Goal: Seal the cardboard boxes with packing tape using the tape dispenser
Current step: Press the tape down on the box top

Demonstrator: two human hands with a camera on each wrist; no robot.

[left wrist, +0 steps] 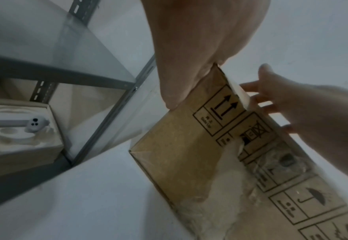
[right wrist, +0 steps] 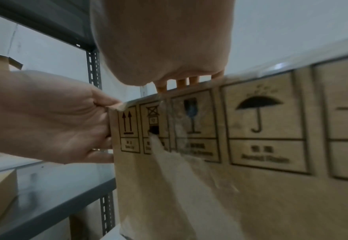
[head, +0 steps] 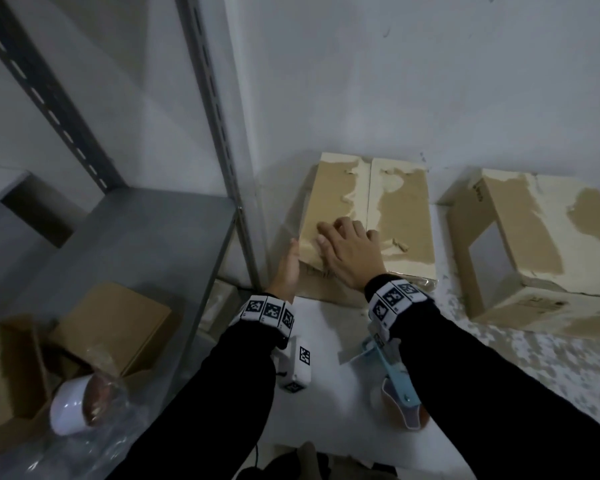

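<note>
A worn cardboard box (head: 395, 209) with both top flaps down stands on the white table (head: 326, 403) against the wall. My right hand (head: 347, 251) lies flat on its left flap, fingers spread. My left hand (head: 288, 268) presses flat against the box's left side near the front corner; in the right wrist view the left hand (right wrist: 56, 123) has its thumb at the top corner of the box (right wrist: 251, 194). The blue tape dispenser (head: 395, 379) lies on the table under my right forearm, held by neither hand. Printed handling symbols cover the front face of the box (left wrist: 179, 154).
A second cardboard box (head: 534, 244) stands to the right. A grey metal shelf (head: 136, 237) stands close on the left, holding small boxes (head: 111, 323) and a tape roll (head: 71, 407). A lower shelf holds a box with a white controller (left wrist: 33, 123).
</note>
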